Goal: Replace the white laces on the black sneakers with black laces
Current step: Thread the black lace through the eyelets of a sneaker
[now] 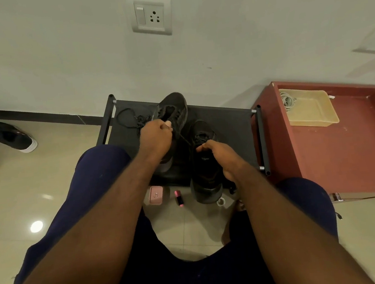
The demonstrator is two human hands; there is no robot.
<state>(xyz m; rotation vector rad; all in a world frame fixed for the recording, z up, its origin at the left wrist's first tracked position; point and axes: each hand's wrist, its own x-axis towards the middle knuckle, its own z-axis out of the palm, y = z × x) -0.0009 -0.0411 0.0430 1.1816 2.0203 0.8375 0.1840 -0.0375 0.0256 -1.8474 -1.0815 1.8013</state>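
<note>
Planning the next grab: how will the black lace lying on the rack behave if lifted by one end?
The lace lies in a slack loop, so it is likely floppy and will trail. It looks thin, so probably very light. Its tangled part near the left hand may snag.

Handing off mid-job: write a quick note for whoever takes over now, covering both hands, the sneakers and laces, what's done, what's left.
Left hand pinches the black lace beside the far sneaker, which is tipped up on the rack; the lace's loose loop lies on the rack to its left.
Right hand grips the near sneaker at its laced throat.
Done: no white lace shows on either sneaker.
Left: finish lacing the far sneaker; the near one looks laced, not certain.
</note>
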